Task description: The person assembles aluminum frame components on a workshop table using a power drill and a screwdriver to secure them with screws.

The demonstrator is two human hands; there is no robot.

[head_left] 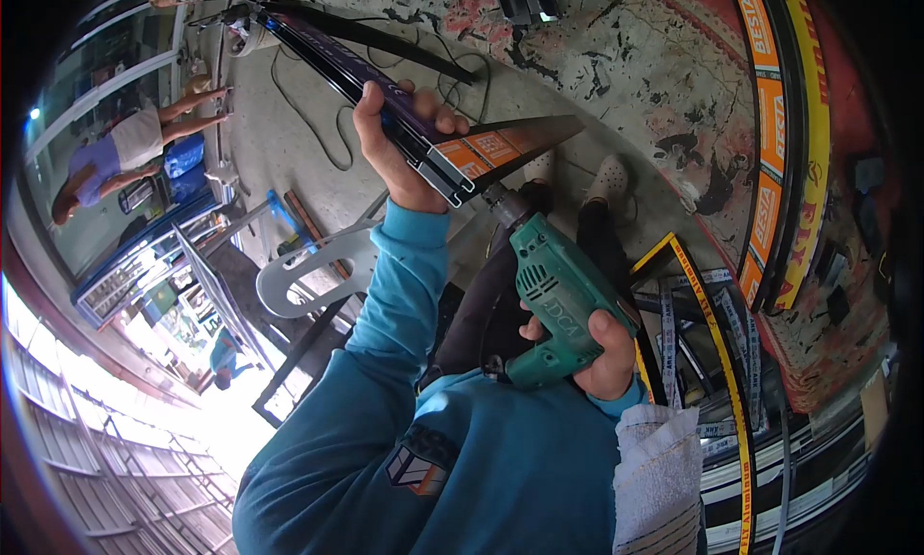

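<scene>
My left hand (409,141) is wrapped around a dark aluminium profile (332,66), thumb on one side and fingers over the other. The profile runs from the upper left down to its open cut end beside my wrist. Against that end lies a second dark piece with orange BESTA labels (496,149), pointing right. In my right hand (606,355) is a green power drill (558,290), gripped round its handle. The drill's chuck (502,204) is close to the labelled piece near the corner; the bit's tip is hidden, so contact cannot be told.
Orange-labelled and yellow-labelled profiles (770,141) lie on the worn, paint-stained surface at right. Yellow-taped frames (712,305) stand beside my right arm. A grey plastic stool (318,271) is at left. Cable (308,122) trails on the floor. Another person (120,155) is at far left.
</scene>
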